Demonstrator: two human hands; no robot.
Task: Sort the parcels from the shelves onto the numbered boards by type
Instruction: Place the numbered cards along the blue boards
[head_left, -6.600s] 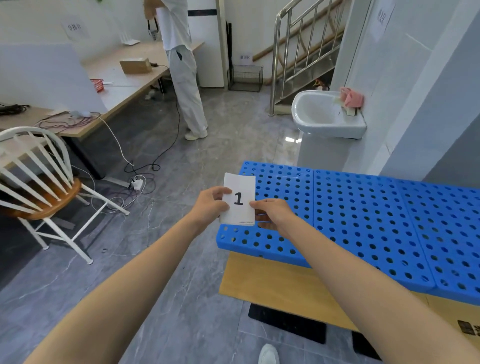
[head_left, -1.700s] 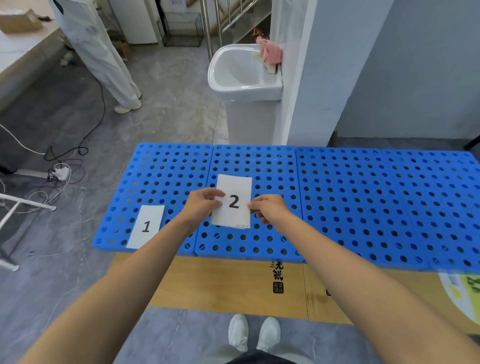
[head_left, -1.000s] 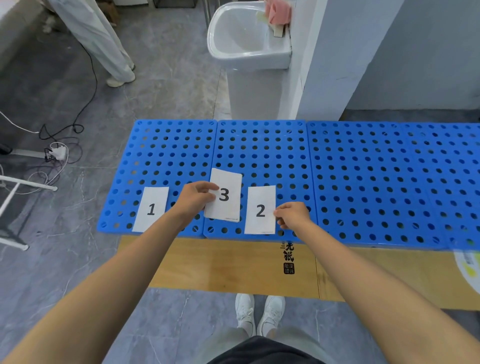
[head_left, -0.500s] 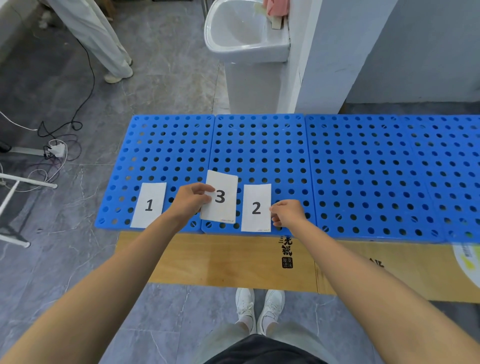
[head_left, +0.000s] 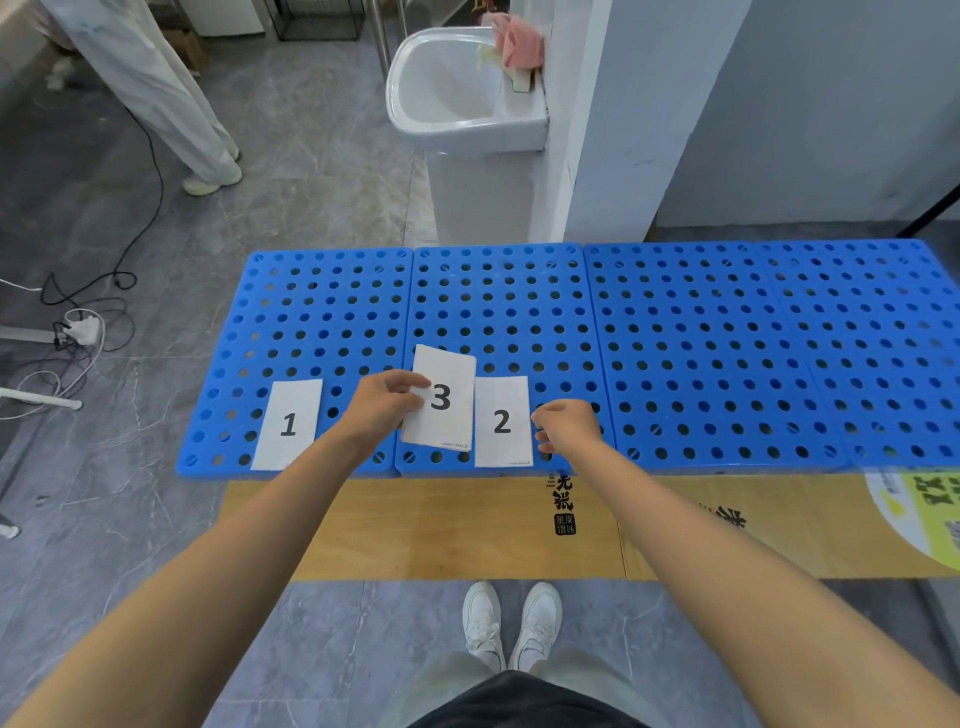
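Head view: left hand (head_left: 387, 410) pinches card 3 (head_left: 444, 400), long axis pointing away, left of card 2 (head_left: 501, 421); right hand (head_left: 569, 428), loosely curled, empty, is nearer the third board (head_left: 696, 338).

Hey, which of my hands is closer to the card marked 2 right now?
Right. The right hand sits just at the right edge of card 2, while the left hand is farther off on its left, holding card 3.
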